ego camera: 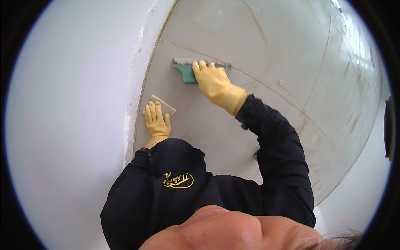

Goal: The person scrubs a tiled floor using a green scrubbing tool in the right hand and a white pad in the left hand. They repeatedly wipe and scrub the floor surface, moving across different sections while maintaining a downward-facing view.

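Both hands wear yellow rubber gloves. My right hand (212,82) grips a wide scraper with a green handle (188,74). Its long, straight edge (184,61) is smeared with pale residue and lies along a joint line in the grey tiled floor (212,131). Nearer to me, beside the wall, my left hand (157,122) presses on a pale, flat rectangular pad (166,107). The fingers cover much of the pad, and its material is hard to tell. Both tools rest against the floor surface, apart from each other.
A white wall (72,109) rises on the left, with a rough, gritty gap (147,75) along its foot. Thin joint lines (268,89) cross the floor. Brown smears (302,123) mark it at the right. A dark object (388,128) stands at the far right rim.
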Action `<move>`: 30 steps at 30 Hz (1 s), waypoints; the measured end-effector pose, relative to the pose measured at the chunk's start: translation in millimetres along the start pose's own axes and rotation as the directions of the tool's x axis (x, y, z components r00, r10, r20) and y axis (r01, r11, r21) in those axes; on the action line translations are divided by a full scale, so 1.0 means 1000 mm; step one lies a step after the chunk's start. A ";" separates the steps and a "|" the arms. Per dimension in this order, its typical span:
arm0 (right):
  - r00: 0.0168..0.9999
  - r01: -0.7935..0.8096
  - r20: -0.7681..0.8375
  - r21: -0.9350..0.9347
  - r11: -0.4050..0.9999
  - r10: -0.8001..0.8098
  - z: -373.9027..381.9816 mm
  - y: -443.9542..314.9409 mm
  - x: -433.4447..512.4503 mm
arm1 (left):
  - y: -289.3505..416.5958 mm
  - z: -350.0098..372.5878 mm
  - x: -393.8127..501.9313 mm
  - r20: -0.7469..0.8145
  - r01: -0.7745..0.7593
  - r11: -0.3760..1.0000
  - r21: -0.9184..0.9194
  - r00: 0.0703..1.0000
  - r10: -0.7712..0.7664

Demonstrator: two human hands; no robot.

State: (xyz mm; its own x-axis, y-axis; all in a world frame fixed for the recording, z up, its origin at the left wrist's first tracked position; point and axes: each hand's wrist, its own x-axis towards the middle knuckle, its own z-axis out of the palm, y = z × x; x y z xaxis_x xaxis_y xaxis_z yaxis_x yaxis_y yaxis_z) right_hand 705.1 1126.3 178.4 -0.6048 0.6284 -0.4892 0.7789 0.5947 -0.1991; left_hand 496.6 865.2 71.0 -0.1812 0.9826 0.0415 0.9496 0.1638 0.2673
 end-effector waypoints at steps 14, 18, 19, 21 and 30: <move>0.932 -0.324 -0.136 0.106 0.940 0.336 -0.030 0.003 0.042 | 0.009 -0.006 0.021 -0.037 -0.056 0.998 0.013 0.998 0.056; 0.917 -0.388 -0.055 0.094 0.917 0.394 -0.026 0.071 -0.012 | 0.044 -0.004 0.130 -0.100 -0.221 0.975 0.027 0.970 0.223; 0.915 -0.400 -0.012 0.085 0.913 0.402 -0.019 0.080 -0.030 | 0.054 0.001 0.165 -0.109 -0.138 0.988 0.067 0.983 0.145; 0.907 -0.417 -0.005 0.142 0.898 0.422 -0.005 0.089 -0.066 | 0.068 0.013 0.226 -0.163 -0.054 0.992 0.110 0.984 0.071; 0.865 -0.495 0.071 0.276 0.824 0.497 0.002 0.092 -0.116 | 0.075 0.005 0.244 0.125 -0.264 0.956 0.130 0.960 0.249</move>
State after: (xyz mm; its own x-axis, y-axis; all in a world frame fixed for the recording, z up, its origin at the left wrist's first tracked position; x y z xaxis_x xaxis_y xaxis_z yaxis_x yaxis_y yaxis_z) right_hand 846.9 1106.7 215.1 -0.1248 0.8036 -0.5820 0.9870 0.0404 -0.1558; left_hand 524.7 1117.5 96.7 0.0943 0.9954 -0.0143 0.9886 -0.0919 0.1195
